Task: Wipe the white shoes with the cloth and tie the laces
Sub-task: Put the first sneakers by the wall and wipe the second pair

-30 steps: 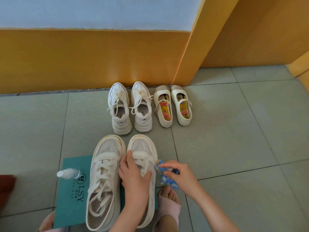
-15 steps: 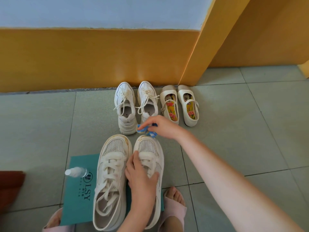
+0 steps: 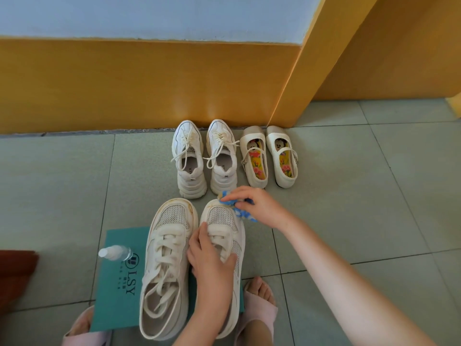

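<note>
Your right hand (image 3: 259, 207) pinches the one blue-and-white cloth (image 3: 235, 211) and presses it against the front outer edge of the toe of the mesh-toed shoe (image 3: 222, 217); the cloth lies under your fingertips, touching the toe rim. Your left hand (image 3: 210, 260) grips the same shoe across its laced instep, fingers curled over the laces and thumb on the outer side. The stained shoe (image 3: 167, 260), browned round the toe and with slack laces, stands just beside it on the left. Both stand partly on one teal sheet (image 3: 119, 283) on the tiled floor (image 3: 349, 196), and one spray bottle (image 3: 114, 253) lies on that sheet. Count: six shoes in three pairs, namely the mesh-toed pair, the laced sneakers (image 3: 189, 161) and the strap shoes (image 3: 255, 158), the latter two pairs by the yellow wall (image 3: 124, 83); your two feet wear pink slippers (image 3: 260, 308)
</note>
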